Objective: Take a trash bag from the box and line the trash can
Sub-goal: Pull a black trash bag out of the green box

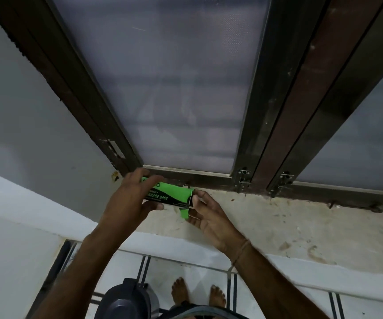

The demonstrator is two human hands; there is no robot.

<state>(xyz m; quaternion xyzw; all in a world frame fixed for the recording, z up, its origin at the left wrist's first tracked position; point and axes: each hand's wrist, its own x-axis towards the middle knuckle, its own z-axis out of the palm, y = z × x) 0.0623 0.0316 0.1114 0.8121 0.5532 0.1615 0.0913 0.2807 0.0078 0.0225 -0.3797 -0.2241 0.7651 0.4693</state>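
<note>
A green and black box [171,195] printed "GARBAGE BAGS" is held above a stained window sill [289,224]. My left hand [126,201] grips the box's left half, fingers over its top and thumb under it. My right hand [208,217] is at the box's opened right end, fingers spread, touching a green flap [184,213] that hangs down; I cannot tell whether it pinches anything. A dark grey trash can [128,300] with a lid stands on the floor below, left of my bare feet [198,294].
A frosted window [174,88] in a dark brown frame rises behind the sill. A grey wall is at the left. White floor tiles with dark stripes [232,288] lie under my feet.
</note>
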